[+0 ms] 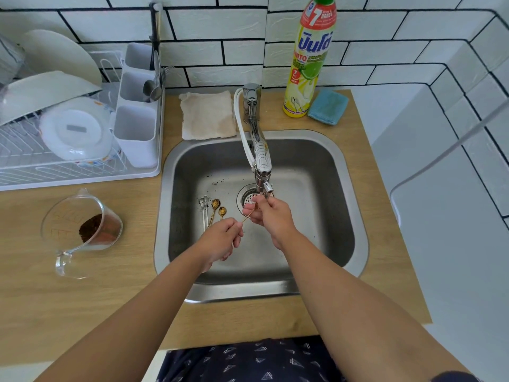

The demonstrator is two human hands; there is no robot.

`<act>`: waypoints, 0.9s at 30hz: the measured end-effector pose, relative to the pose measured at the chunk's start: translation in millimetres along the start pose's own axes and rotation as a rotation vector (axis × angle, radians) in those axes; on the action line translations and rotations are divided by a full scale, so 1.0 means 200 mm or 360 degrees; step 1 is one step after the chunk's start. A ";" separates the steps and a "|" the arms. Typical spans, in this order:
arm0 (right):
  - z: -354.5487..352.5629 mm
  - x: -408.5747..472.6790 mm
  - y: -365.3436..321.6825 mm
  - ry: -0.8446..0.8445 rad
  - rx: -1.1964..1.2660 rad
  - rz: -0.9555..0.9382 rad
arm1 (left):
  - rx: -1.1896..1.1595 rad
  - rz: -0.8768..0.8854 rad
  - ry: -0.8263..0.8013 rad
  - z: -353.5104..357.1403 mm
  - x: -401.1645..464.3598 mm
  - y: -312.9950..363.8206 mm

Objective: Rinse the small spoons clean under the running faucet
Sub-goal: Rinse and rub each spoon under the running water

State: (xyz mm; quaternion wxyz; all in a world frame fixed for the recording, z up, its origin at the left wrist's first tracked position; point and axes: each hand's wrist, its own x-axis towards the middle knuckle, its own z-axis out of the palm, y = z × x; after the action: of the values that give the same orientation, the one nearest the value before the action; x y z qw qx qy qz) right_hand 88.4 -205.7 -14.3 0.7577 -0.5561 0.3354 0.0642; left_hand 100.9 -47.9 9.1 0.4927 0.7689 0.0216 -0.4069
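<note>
A thin gold spoon (pixel 247 216) is held between both hands over the steel sink (pixel 341 166). My left hand (pixel 220 238) pinches the handle's lower end. My right hand (pixel 271 213) curls its fingers round the bowl end, which is hidden, right under the spout of the chrome faucet (pixel 260 161) and above the drain (pixel 248 198). Several more small spoons (pixel 212 209), gold and silver, lie on the sink floor left of the drain, some with dark grounds on them. Water flow is hard to see.
A glass measuring cup (pixel 82 230) with brown grounds lies tilted on the wooden counter at left. A white dish rack (pixel 68 166) with plates and a cutlery holder stands behind it. A folded cloth (pixel 206 114), a dish soap bottle (pixel 308 64) and a blue sponge (pixel 327 106) sit behind the sink.
</note>
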 end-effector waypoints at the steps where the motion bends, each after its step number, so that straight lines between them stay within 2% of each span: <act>1: 0.00 0.00 0.00 -0.0070 0.0094 0.0049 | -0.0013 -0.0025 0.0004 -0.01 0.01 0.00; 4: -0.02 -0.02 -0.01 -0.0250 0.0401 0.0154 | -0.0296 -0.0180 -0.0105 -0.04 0.02 0.02; 6: -0.04 -0.03 -0.02 -0.0243 0.0450 0.0147 | -0.0526 -0.0274 -0.0239 -0.06 0.01 0.02; 10: -0.04 -0.03 -0.03 -0.0134 0.0304 0.0175 | -0.0264 -0.0205 -0.0317 -0.06 -0.01 0.01; 19: -0.03 -0.03 -0.04 -0.0103 0.0114 0.0050 | -0.0541 -0.0236 -0.0309 -0.06 -0.01 -0.02; 21: -0.04 -0.03 -0.05 -0.0072 0.0004 0.0088 | -0.0327 -0.0097 -0.0195 -0.04 0.00 -0.02; 24: -0.05 -0.04 -0.04 -0.0065 -0.0148 0.0095 | 0.0271 0.0104 0.0106 0.01 0.06 0.01; 25: -0.06 -0.04 -0.04 -0.0009 -0.0077 0.0086 | 0.0325 0.0154 0.0141 0.03 0.09 0.02; 27: -0.09 -0.03 -0.07 0.0140 0.0132 0.0061 | 0.0156 0.0168 0.0107 0.06 0.14 0.06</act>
State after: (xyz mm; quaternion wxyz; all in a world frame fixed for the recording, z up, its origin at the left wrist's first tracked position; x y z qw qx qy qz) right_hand 82.2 -224.9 -2.7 0.7633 -0.5200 0.3812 0.0403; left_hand 117.9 -73.7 -3.2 0.4744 0.8053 -0.0226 -0.3549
